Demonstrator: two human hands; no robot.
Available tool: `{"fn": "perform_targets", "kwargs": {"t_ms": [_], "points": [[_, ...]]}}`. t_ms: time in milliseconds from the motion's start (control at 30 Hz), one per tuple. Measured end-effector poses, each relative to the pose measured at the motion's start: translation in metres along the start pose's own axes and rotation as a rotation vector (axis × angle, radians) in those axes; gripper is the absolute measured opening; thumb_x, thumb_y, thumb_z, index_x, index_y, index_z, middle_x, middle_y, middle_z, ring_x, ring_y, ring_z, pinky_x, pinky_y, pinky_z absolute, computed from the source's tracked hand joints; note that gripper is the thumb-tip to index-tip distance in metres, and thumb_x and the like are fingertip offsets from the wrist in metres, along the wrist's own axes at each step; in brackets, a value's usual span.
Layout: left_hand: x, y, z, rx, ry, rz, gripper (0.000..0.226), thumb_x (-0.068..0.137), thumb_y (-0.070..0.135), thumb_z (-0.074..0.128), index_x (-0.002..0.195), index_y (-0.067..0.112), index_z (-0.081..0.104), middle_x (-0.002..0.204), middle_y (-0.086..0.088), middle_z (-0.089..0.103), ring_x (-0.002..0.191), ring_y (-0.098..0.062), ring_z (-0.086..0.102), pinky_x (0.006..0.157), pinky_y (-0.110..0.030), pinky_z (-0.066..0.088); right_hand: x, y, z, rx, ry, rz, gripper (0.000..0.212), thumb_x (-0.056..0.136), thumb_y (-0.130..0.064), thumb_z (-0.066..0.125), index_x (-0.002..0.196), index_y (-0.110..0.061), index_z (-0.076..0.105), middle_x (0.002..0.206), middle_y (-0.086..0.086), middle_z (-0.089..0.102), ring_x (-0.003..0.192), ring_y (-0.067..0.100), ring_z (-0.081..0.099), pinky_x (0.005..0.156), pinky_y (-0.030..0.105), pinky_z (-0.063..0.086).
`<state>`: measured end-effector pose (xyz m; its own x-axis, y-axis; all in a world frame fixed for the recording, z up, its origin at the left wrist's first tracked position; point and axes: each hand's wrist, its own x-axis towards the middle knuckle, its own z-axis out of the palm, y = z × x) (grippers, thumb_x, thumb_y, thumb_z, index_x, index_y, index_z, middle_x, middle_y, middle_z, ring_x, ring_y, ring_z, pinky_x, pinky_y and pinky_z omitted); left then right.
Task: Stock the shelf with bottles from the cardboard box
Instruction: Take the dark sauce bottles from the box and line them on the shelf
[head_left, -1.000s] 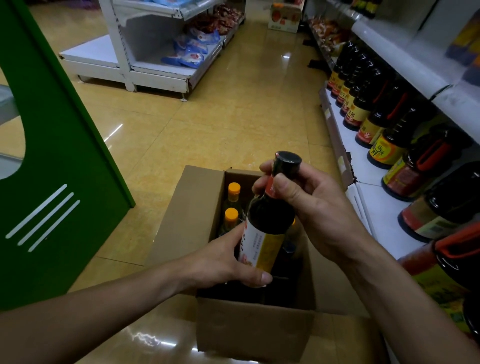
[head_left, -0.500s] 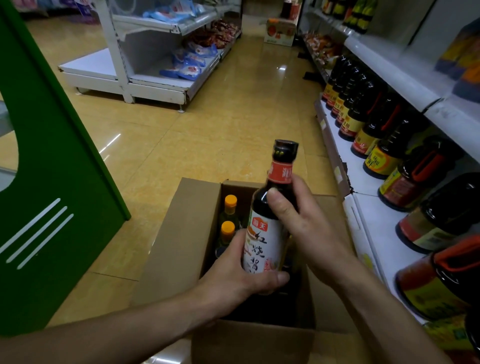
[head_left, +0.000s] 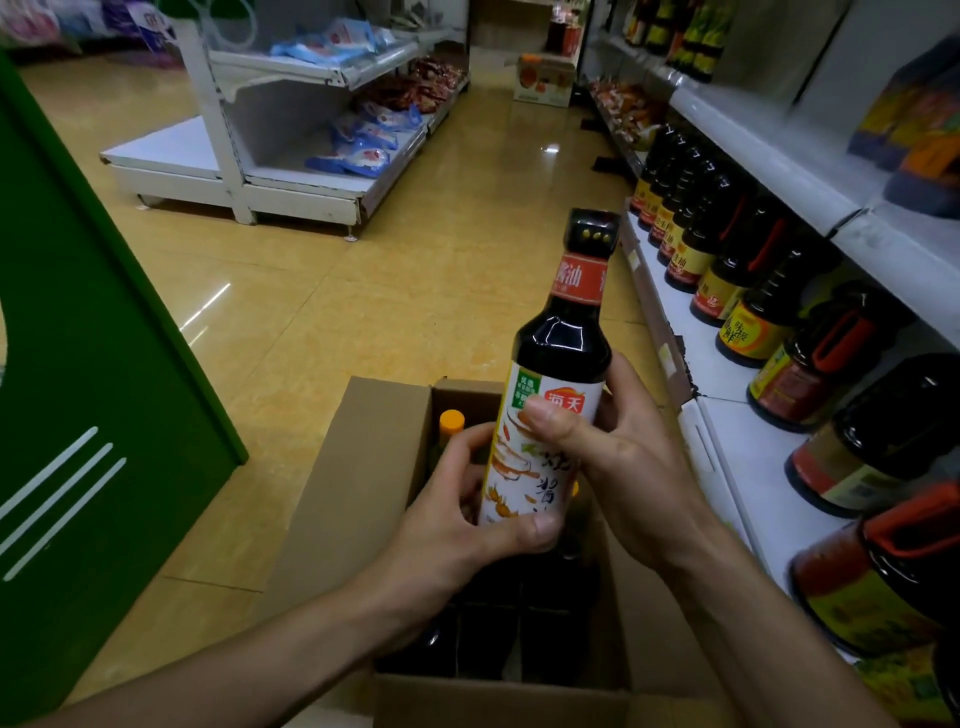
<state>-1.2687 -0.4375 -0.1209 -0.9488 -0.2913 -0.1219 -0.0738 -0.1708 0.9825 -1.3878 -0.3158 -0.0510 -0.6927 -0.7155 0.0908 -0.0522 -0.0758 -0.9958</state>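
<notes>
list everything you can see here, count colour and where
held bottle: one, dark with black cap and white label, upright above the box
cardboard box: one, brown, open on the floor
orange-capped bottle: one, in the box's far left corner
boxed dark bottles: several, count unclear, in the box
shelf: one, white, right
shelved bottles: many, dark, rowed on the shelf
green panel: one, left
far shelf unit: one, white, across the aisle
blue packets: several, on that unit
left hand: grips the held bottle low
right hand: grips its middle
</notes>
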Motion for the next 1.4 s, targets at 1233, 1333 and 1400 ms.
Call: {"fn": "perform_targets", "kwargs": {"t_ms": [1233,1333,1400], "points": [[-0.013,0.346,0.050,0.016,0.004,0.194,0.067,0.074,0.034,0.079,0.135,0.030,0.051,0.119,-0.003,0.072,0.109,-0.022,0.072,0.090,-0.038,0.061,0.038,-0.333,-0.006,-0.128,-0.057,-0.029,0.055,0.092,-0.023,0.070,0.144,-0.023,0.051,0.129,-0.001,0.071,0.121,0.014,0.068,0.095,0.031,0.058],[-0.029,0.438,0.064,0.016,-0.025,0.209,0.068,0.074,0.035,0.079,0.135,0.030,0.050,0.118,0.001,0.072,0.109,-0.018,0.072,0.088,-0.031,0.060,0.039,-0.425,-0.003,-0.158,-0.035,-0.049,0.053,0.091,-0.027,0.068,0.142,-0.025,0.052,0.129,-0.002,0.070,0.122,0.014,0.067,0.099,0.036,0.057],[-0.038,0.496,0.071,0.021,-0.047,0.219,0.067,0.076,0.032,0.080,0.136,0.029,0.050,0.119,0.002,0.072,0.110,-0.016,0.071,0.086,-0.026,0.059,0.040,-0.486,0.000,-0.185,-0.032,-0.064,0.051,0.091,-0.031,0.069,0.139,-0.025,0.054,0.128,-0.003,0.071,0.121,0.015,0.067,0.101,0.040,0.057]]}}
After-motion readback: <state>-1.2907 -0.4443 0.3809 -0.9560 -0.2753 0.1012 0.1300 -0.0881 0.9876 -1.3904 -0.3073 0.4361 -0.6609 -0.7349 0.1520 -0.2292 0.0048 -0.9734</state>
